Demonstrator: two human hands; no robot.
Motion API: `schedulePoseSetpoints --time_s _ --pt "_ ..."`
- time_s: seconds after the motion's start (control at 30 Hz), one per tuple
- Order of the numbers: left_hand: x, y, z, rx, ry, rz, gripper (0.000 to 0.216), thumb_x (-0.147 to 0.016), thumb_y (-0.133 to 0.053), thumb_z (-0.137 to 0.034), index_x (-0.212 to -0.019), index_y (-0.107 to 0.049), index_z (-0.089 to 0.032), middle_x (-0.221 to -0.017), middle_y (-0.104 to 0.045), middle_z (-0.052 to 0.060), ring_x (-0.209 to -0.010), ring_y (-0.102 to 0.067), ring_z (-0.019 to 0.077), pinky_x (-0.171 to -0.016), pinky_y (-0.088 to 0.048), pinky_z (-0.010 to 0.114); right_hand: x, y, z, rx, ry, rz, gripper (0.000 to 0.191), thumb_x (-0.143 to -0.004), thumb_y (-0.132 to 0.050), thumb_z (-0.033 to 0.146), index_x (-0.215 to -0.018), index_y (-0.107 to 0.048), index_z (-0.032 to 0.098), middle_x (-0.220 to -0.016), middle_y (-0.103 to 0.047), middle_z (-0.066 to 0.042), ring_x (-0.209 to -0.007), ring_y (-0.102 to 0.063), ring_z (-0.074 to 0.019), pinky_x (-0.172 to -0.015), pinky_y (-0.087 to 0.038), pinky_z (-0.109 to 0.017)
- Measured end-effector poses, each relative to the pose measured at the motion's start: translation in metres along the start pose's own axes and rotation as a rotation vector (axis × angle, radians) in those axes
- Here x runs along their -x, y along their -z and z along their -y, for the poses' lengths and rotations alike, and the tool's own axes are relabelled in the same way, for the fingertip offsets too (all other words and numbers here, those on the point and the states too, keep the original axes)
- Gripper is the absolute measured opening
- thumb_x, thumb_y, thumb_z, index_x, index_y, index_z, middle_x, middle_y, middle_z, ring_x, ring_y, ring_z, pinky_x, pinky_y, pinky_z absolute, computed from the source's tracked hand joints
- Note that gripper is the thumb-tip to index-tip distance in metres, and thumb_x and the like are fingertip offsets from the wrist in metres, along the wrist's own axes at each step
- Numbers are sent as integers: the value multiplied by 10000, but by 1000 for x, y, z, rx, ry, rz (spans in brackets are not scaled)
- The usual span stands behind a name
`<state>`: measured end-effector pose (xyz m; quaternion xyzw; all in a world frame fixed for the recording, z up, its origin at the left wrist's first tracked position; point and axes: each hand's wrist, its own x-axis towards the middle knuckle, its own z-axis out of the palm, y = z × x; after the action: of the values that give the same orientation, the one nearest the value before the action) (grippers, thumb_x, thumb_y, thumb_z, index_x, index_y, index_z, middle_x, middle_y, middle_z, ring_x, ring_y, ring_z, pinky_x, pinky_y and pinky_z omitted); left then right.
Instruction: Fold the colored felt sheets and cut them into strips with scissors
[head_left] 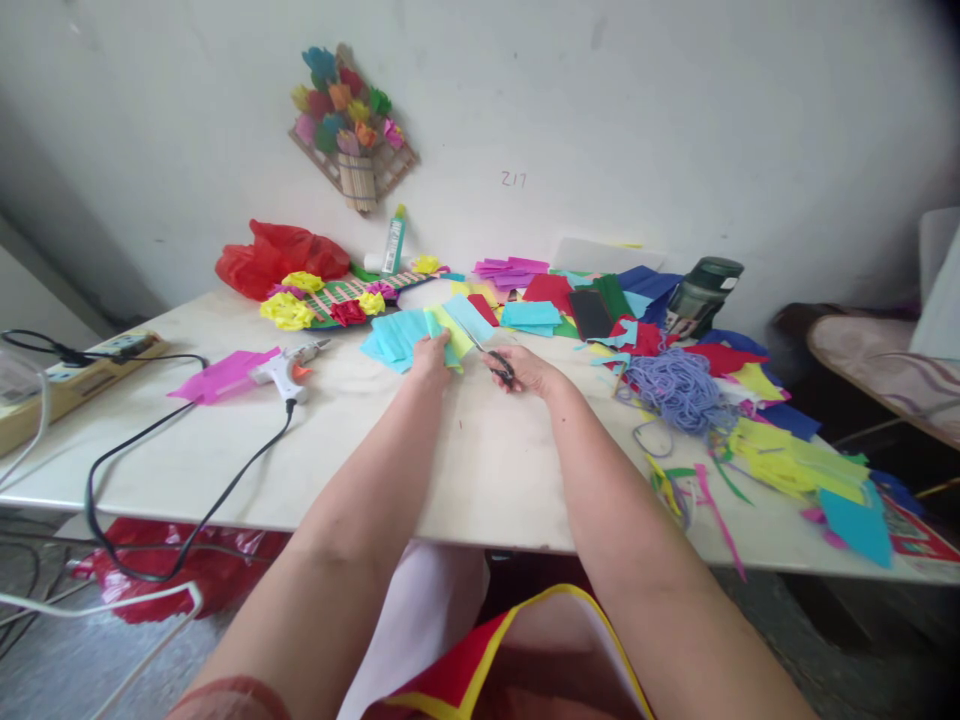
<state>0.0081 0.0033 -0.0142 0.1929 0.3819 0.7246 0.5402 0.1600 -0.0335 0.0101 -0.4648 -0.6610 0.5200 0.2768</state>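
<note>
My left hand [432,362] pinches a yellow sheet of paper [454,343] near the middle of the table. Turquoise paper pieces [397,337] lie beside and under that hand. In my right hand [526,370] is a pair of scissors [498,370] with dark handles, fingers wrapped round the grips. The blades point up and left, over or against a pale blue paper [472,316] joined to or lying along the yellow one; I cannot tell which. More turquoise paper [531,317] sits just beyond the scissors.
A white glue gun [283,376] with a black cord lies left on pink paper [223,378], near a power strip [82,375]. Purple yarn [679,388], paper scraps and a dark bottle [705,290] crowd the right. Behind are a flower-trimmed craft [341,300] and a glue tube [394,240].
</note>
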Motion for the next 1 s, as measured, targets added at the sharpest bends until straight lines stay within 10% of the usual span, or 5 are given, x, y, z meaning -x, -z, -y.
schedulePoseSetpoints --time_s 1.0 --pt "0 -1 1 5 30 33 91 -726 -592 -60 -707 -577 -148 -652 -619 39 -708 -655 186 -724 -533 329 2 -12 11 -28 -45 -119 201 -802 -625 319 -746 -513 161 -387 -418 90 -301 -372 -44 -298 -236 -145"
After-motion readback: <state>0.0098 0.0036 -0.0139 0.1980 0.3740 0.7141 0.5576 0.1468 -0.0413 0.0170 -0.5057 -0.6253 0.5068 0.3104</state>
